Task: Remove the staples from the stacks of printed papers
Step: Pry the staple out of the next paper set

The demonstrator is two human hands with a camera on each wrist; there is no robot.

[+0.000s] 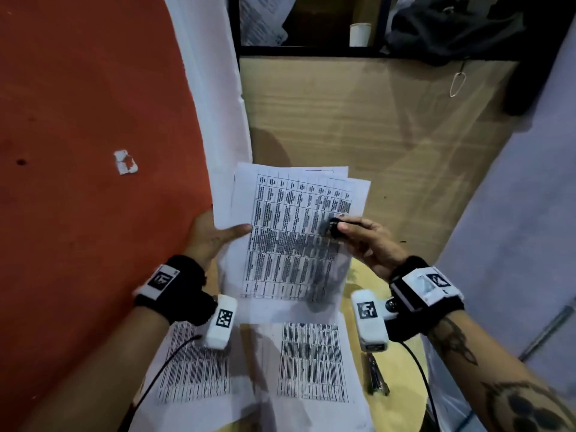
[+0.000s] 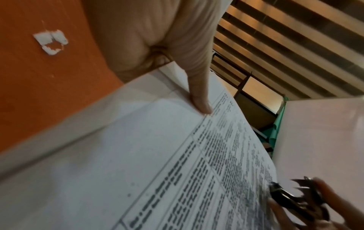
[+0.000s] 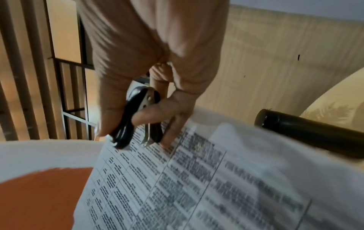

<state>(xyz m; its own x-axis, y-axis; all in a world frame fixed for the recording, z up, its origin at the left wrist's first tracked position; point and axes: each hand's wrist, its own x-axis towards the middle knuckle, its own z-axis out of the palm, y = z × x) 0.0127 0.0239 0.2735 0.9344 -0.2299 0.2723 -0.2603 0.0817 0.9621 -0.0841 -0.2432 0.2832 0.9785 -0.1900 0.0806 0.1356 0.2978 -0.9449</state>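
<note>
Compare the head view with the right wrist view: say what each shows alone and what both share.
Only the head view shows the left hand gripping the held printed stack's left edge, more printed sheets lying below, and a stapler beside them. Only the right wrist view shows a black cylinder behind the paper. Both show the right hand gripping the staple remover against the stack.

Black wristbands (image 1: pixel 184 285), white tagged camera modules (image 1: pixel 219 325), tattooed right forearm (image 1: pixel 511 385).
</note>
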